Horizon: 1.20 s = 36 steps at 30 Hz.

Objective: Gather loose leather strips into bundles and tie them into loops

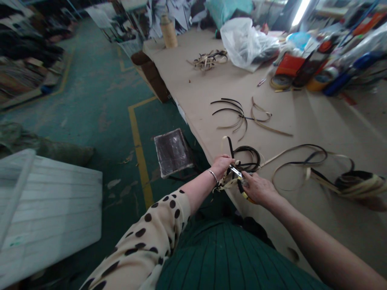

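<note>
Near the table's front edge, my left hand [222, 164] is closed on a narrow black-and-cream strip [230, 146], whose end sticks up above my fingers. My right hand [257, 187] grips a pair of scissors [236, 171] with shiny metal blades and yellow-and-black handles. The blades point at the strip beside my left fingers; whether they touch it I cannot tell. Just behind the hands is a loose coil of dark strip [255, 155]. From there a long strip runs right to a wound bundle [359, 183]. Short strip ends hang below my left hand.
Cut strips [243, 114] lie farther back on the table [196, 96], with a tangled strip pile [208, 60] behind them. A clear plastic bag [242, 42], tape rolls [281, 81] and tools crowd the back right. Left on the floor stand a plastic-wrapped stool [173, 152] and a white crate [60, 205].
</note>
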Motion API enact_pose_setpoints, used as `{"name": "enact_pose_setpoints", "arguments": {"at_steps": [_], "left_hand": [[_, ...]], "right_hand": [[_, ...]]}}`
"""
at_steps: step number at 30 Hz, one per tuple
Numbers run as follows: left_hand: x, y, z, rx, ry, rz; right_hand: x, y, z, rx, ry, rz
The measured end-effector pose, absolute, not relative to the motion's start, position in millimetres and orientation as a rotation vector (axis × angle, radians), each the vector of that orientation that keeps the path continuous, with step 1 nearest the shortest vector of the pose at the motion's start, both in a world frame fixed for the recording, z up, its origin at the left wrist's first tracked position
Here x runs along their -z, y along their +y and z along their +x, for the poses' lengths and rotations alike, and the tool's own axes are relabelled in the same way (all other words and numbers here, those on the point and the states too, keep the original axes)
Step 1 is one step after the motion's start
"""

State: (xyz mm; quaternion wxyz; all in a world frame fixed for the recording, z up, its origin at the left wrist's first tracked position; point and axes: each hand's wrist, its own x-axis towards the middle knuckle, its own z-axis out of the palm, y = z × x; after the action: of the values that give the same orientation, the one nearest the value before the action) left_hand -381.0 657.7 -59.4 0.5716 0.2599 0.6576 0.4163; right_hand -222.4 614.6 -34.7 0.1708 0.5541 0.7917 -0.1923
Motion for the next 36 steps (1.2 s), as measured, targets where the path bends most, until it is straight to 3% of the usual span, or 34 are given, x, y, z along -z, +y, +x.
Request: {"name": "enact_pose_setpoints", "arguments": {"at_steps": [9,13,18,25,29,32,36], "left_hand": [[56,660,-385,-0.929,1.574,0.616],[59,660,-398,-0.917,1.598,0.684],[82,635,-427,-0.939,1.735,0.744],[121,583,-426,-0.844,1.609,0.691],[125,577,-416,-0.826,1.560,0.668],[121,577,-419,-0.828,1.573,0.674],[112,577,-426,-0.856,1.581,0.676]], "right_hand": [[39,615,-200,0.589,2.366,1.469],[47,596,-152,0.624,2.387,1.624],[83,550,-44,0.705,2.279,2.046],[132,501,62,0.562,1.936,2.111],[106,526,31,0.520,2.035,2.042],[68,574,-43,0.439,2.410,2.007],[36,652,-146,0.358,2.714,1.603]]}}
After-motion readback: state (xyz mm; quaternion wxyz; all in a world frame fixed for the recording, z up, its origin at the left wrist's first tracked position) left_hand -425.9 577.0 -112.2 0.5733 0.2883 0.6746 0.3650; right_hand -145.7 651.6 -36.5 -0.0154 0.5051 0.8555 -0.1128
